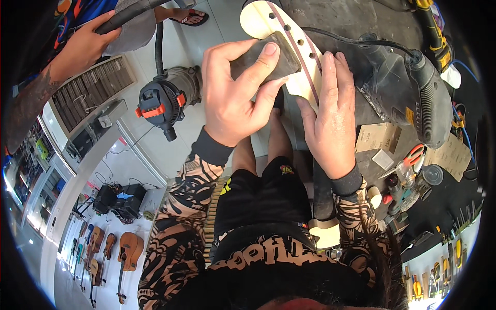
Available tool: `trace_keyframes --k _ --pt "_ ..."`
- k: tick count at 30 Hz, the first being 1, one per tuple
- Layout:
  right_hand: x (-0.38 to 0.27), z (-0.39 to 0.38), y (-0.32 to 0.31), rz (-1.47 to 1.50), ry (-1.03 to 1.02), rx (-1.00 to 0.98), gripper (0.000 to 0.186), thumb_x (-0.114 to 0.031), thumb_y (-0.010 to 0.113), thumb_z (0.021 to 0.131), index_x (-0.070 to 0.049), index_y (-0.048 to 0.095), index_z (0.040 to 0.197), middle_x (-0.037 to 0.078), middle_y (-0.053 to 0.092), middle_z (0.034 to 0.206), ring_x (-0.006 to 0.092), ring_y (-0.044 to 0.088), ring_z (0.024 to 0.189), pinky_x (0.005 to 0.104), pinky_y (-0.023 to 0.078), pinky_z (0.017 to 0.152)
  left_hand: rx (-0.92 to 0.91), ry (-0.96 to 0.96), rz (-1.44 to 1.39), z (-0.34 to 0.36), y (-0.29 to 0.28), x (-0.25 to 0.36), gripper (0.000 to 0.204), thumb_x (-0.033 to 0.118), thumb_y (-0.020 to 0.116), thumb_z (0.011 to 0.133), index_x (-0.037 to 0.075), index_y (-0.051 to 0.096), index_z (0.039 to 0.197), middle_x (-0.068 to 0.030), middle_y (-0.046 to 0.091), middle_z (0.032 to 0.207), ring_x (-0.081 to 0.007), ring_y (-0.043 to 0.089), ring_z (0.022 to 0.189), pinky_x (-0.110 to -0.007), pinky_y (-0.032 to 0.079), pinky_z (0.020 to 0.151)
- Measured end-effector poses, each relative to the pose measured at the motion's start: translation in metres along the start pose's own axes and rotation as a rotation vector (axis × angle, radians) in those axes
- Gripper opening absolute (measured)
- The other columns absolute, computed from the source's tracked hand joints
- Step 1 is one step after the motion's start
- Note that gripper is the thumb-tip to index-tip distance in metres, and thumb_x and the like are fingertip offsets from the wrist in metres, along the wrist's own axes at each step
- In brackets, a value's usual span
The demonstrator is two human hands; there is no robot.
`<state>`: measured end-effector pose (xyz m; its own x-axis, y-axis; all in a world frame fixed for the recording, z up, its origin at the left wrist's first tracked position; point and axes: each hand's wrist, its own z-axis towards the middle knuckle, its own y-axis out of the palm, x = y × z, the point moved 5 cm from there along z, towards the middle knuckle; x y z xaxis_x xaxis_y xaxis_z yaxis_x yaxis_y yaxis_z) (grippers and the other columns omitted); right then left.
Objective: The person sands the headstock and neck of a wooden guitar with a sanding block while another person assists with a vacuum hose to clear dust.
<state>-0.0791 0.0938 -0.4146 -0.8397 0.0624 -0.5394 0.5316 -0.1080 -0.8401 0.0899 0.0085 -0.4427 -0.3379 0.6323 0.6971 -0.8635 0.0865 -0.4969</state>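
Our left hand (232, 95) clasps a dark block (287, 54) on a pale wooden piece (304, 77)

We have the dark block clasped in our left hand, thumb laid across its top and fingers curled at its left side. Directly beneath that grip lies the pale wooden piece, dark-striped, with 4 round holes showing beyond and right of the block. Our right hand (330, 116), just right of the grip, straddles the wood's near end, fingers outstretched and thumb apart; we cannot tell how firmly it presses. Well right of the grip rests a black power tool (430, 98), with brown sandpaper (374, 137) nearer the grip. Left of the grip stands a black machine with orange clips (163, 98); farther left, another person's hand (85, 44) holds a black hose (132, 14).
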Motion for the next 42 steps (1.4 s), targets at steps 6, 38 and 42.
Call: trace_keyframes --k 6,38,42 --pt "0.0 0.0 0.0 0.003 -0.005 -0.003 0.107 0.001 0.087 0.083 -0.002 0.031 0.174 0.025 0.047 0.162 0.0536 0.044 0.155 0.0666 0.038 0.128 0.073 -0.115 -0.067 -0.007 0.001 0.003 0.049 0.009 0.089 0.09 0.006 0.078 0.138 -0.0178 0.069 0.133 -0.0326 0.067 0.111 -0.041 0.057 0.095" --pt "0.0 0.0 -0.002 -0.019 0.016 -0.016 0.105 0.0 0.085 0.084 -0.004 0.032 0.174 0.024 0.047 0.162 0.0532 0.043 0.156 0.0681 0.037 0.129 -0.169 0.129 -0.064 -0.021 -0.006 0.006 0.054 0.009 0.091 0.087 0.011 0.076 0.139 -0.02 0.069 0.137 -0.0393 0.065 0.117 -0.048 0.056 0.098" --pt "0.0 0.0 0.001 0.007 -0.001 0.007 0.105 0.001 0.085 0.083 -0.004 0.032 0.174 0.024 0.048 0.162 0.0534 0.043 0.156 0.0681 0.037 0.128 -0.061 0.022 -0.031 -0.02 -0.006 0.004 0.055 0.009 0.091 0.083 0.018 0.081 0.136 -0.0166 0.07 0.136 -0.0391 0.065 0.115 -0.049 0.056 0.098"
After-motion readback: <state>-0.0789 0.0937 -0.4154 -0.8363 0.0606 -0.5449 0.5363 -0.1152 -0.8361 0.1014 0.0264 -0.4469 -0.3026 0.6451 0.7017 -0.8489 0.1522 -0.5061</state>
